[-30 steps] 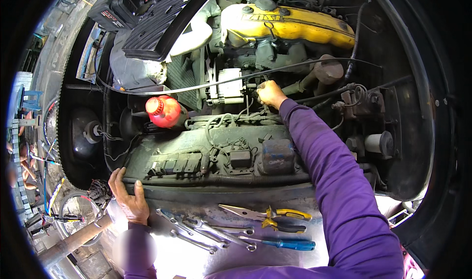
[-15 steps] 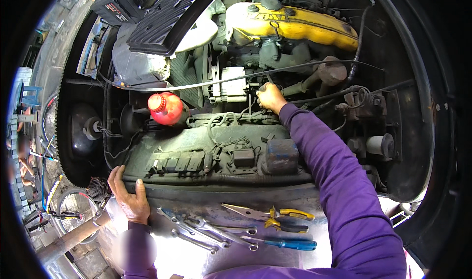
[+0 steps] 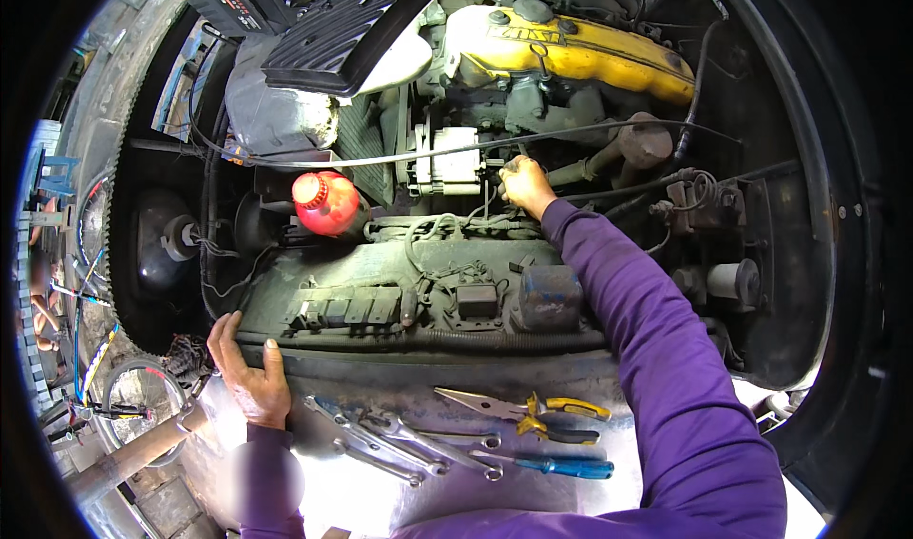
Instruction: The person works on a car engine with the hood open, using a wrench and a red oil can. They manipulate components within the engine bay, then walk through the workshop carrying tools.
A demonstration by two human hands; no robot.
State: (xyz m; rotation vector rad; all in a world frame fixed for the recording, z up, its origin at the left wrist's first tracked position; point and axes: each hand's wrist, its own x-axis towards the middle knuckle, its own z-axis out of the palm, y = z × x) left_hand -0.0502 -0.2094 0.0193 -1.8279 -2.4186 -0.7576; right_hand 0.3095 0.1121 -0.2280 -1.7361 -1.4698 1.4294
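My right hand reaches into the engine bay, its fingers closed at the rear end of a silver alternator. Whatever it grips is hidden by the fingers; a short thin piece shows just above them. On the body edge at the near left rests my left hand, fingers stretched and thumb apart, with nothing in it. Several combination wrenches lie on the metal panel in front of me. Beside them are yellow-and-black long-nose pliers and a screwdriver with a blue handle.
A red bottle stands left of the alternator. The yellow engine cover is beyond it. A black cable crosses above my right hand. A ribbed black cover and a battery-like black box sit at the far left.
The whole view has shifted slightly. Both hands keep their places, the right at the alternator and the left on the edge; the tools lie as before.
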